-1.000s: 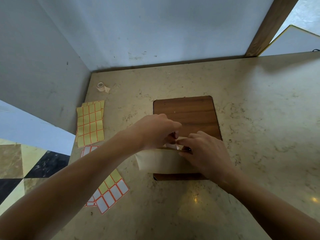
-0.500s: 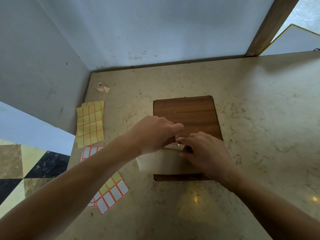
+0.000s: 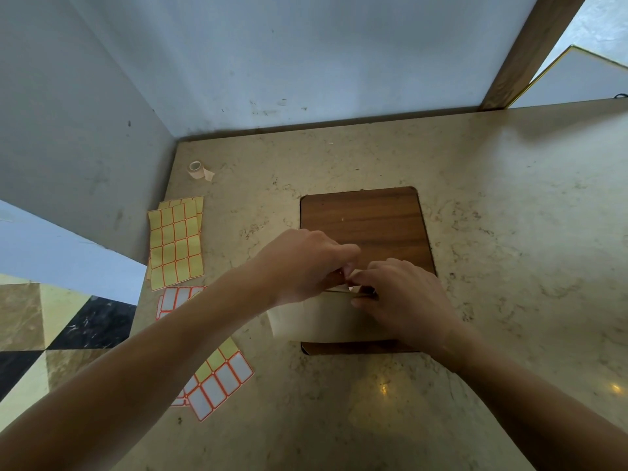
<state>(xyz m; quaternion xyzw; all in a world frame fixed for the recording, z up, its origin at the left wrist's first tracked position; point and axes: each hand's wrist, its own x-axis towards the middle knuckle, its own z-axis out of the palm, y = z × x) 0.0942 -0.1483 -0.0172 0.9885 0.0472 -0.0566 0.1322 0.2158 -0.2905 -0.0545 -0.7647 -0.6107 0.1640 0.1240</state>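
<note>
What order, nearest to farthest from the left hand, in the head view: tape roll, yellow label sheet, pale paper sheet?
1. Pale paper sheet: pinched by the left hand, centre.
2. Yellow label sheet: off to the left.
3. Tape roll: far left, beyond it.

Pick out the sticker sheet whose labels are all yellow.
The far sheet, nearest the tape roll; the middle sheet and the nearest sheet show white labels.

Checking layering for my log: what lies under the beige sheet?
The sheet lies on a wooden board, whose far part and near edge show. Its left end overhangs the table. The left hand and right hand pinch its top edge, hiding the board there.
</note>
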